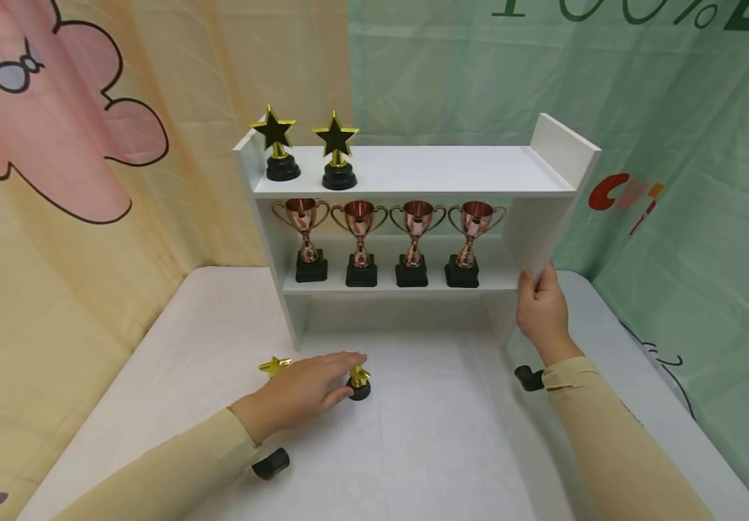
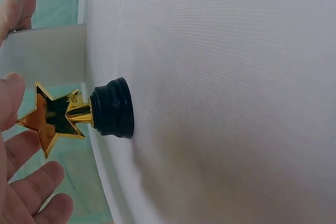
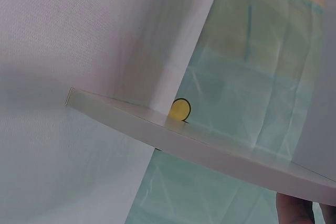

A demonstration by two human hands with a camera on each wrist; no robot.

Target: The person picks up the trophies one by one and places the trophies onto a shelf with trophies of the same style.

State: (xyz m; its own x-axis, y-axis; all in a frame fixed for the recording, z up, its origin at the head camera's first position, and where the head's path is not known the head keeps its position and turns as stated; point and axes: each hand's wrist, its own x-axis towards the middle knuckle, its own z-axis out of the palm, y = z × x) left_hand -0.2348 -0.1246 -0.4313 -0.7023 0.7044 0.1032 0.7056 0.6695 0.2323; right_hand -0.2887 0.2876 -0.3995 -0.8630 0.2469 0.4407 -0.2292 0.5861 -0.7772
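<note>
My left hand [image 1: 309, 391] reaches over the table at a gold star trophy [image 1: 360, 389] with a round black base. In the left wrist view that star trophy [image 2: 111, 109] stands upright on the white surface, its star between my thumb and my spread, loosely bent fingers [image 2: 39, 184]. Behind the hand, a second gold star trophy [image 1: 275, 365] shows only in part. My right hand [image 1: 543, 315] grips the right side panel of a white shelf [image 1: 426, 170]. In the right wrist view its fingertips [image 3: 294, 208] show at the panel's edge [image 3: 199, 153].
On the top board stand two star trophies, left [image 1: 283, 168] and right [image 1: 339, 176]. Several copper-coloured two-handled cups [image 1: 360, 273] on black bases line the middle board. The white tabletop [image 1: 439, 434] is backed by printed curtains [image 1: 426, 79].
</note>
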